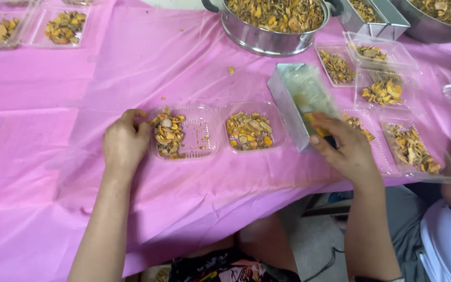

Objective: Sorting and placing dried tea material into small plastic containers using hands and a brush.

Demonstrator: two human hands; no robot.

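Filled clear trays (387, 91) and a steel pot (272, 23) crowd the pink table (43, 104).

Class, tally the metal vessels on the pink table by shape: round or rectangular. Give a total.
Round metal pots: 2
Rectangular metal tins: 2
Total: 4

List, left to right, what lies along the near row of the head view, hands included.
Left hand → clear plastic clamshell tray half-filled with dried yellow slices → full clear tray → tilted metal scoop tin → right hand.
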